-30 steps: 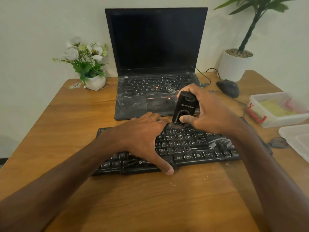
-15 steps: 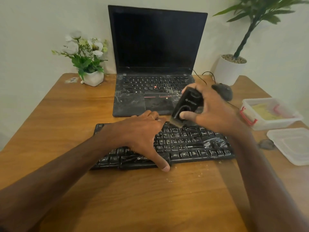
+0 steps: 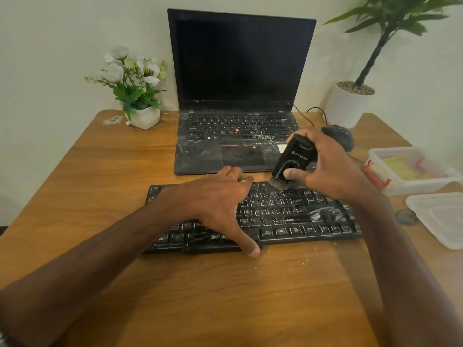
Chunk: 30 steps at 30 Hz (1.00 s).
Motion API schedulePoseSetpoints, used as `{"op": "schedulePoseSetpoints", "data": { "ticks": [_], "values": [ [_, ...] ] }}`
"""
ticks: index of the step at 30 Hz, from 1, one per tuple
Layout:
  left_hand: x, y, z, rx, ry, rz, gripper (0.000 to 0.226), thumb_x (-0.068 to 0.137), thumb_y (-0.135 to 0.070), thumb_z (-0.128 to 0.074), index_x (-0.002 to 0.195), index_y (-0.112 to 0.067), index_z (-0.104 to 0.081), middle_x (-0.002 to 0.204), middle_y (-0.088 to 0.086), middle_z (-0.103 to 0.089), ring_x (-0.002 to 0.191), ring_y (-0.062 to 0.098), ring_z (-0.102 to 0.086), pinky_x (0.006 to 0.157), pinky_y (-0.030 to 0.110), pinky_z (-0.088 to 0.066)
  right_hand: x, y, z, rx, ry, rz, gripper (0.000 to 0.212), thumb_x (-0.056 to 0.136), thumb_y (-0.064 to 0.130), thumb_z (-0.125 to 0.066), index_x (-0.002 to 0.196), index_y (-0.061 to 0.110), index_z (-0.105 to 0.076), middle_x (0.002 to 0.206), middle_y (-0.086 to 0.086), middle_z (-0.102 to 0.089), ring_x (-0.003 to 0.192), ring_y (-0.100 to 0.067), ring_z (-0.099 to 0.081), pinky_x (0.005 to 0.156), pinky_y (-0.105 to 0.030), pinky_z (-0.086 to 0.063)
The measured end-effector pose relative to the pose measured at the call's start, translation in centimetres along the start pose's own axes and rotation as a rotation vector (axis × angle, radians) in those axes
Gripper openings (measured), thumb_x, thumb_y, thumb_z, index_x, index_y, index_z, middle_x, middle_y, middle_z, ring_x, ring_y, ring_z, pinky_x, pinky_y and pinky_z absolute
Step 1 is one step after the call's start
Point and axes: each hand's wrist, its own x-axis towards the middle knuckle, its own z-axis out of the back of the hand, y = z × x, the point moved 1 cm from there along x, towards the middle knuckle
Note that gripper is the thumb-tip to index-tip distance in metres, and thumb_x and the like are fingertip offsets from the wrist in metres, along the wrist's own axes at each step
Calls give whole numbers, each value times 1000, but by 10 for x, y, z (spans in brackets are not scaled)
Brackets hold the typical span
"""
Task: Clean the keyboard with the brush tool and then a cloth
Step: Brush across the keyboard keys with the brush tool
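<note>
The right hand [image 3: 333,171] is curled tightly around a black, blocky plastic brush tool [image 3: 292,162], thumb pressed across its lower front and fingers wrapped behind it. The tool tilts with its top leaning away to the right, and its short tuft of grey-brown bristles [image 3: 279,184] touches the far row of keys. The left hand [image 3: 220,204] lies flat and spread on the black, dust-streaked full-size keyboard [image 3: 288,216], palm down over its left-centre, fingers reaching to the far edge and the thumb hooked over the near edge onto the wooden tabletop [image 3: 225,296]; it grips nothing and appears to be pinning the board in place.

The keyboard runs long left to right directly in front of the person, with the bristles at its far edge, just right of the left fingertips. The right hand is the nearer one to the uncleaned, whitish-smeared keys on the right portion, so the stroke likely runs along that long axis or back toward the body. Pale crumbs speckle the tabletop by the near edge. No cloth can be clearly made out; a clear plastic container [image 3: 411,169] sits at the right.
</note>
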Motion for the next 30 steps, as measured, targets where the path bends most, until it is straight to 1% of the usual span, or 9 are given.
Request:
{"op": "schedulePoseSetpoints", "data": {
  "ticks": [3, 5, 8, 10, 14, 17, 21, 24, 30],
  "values": [
    [0, 0, -1, -5, 0, -3, 149, 59, -90, -74, 166, -15, -2, 159, -4, -20, 145, 19, -21, 119, 40, -38, -2, -12, 9, -88, -55, -54, 61, 78, 15, -86, 125, 25, -48, 100, 11, -61, 87, -1, -60, 67, -12, -50],
    [-1, 0, -1, -4, -1, -7, 150, 59, -90, -73, 166, -15, 0, 160, -4, -18, 147, 18, -19, 120, 38, -36, -3, -19, 18, -136, -130, -76, 59, 78, 15, -85, 123, 22, -47, 100, 5, -62, 89, -11, -62, 65, -10, -46],
    [0, 0, -1, -11, 3, -11, 151, 59, -90, -73, 167, -15, 2, 161, -6, -16, 147, 18, -18, 120, 38, -36, -3, -30, 27, -40, -185, -82, 62, 73, 23, -89, 122, 27, -50, 111, -2, -63, 106, -22, -63, 88, -32, -54],
    [0, 0, -1, -12, 4, -12, 151, 59, -90, -73, 166, -16, 2, 160, -6, -17, 147, 18, -19, 119, 37, -36, -2, -30, 24, 77, -118, -67, 62, 72, 21, -90, 122, 28, -54, 110, 2, -66, 106, -19, -66, 94, -38, -55],
    [1, -1, -1, -13, 3, -13, 150, 59, -90, -73, 166, -16, 2, 160, -4, -17, 146, 17, -19, 117, 35, -36, -2, -33, 19, -38, -29, -77, 64, 75, 13, -88, 126, 22, -51, 102, 8, -65, 96, -11, -65, 72, -15, -47],
    [0, 0, -1, -6, 2, -14, 150, 60, -90, -73, 166, -14, 3, 160, -4, -17, 146, 18, -18, 120, 36, -35, -6, -36, 27, -152, -140, -92, 61, 76, 12, -86, 123, 21, -48, 106, -2, -62, 96, -19, -62, 66, -15, -42],
    [1, 0, -2, -8, 5, -14, 149, 61, -89, -73, 166, -15, 3, 160, -3, -16, 147, 18, -18, 120, 36, -34, -3, -32, 24, 29, -122, -46, 60, 74, 18, -89, 120, 25, -53, 107, 3, -65, 101, -16, -65, 82, -22, -50],
    [1, 0, -2, -8, 11, -10, 150, 60, -89, -73, 166, -15, 4, 162, -3, -13, 149, 19, -16, 121, 37, -34, -1, -35, 17, -4, -45, -75, 60, 74, 15, -89, 121, 23, -52, 100, 10, -64, 93, -5, -65, 69, -13, -48],
    [1, 1, -2, -17, 14, -11, 151, 59, -91, -73, 166, -13, 2, 160, -3, -16, 147, 18, -16, 121, 39, -36, -10, -49, 40, -158, -195, -114, 64, 76, 9, -86, 128, 14, -49, 106, -2, -61, 97, -20, -61, 64, -11, -40]
  ]
}}
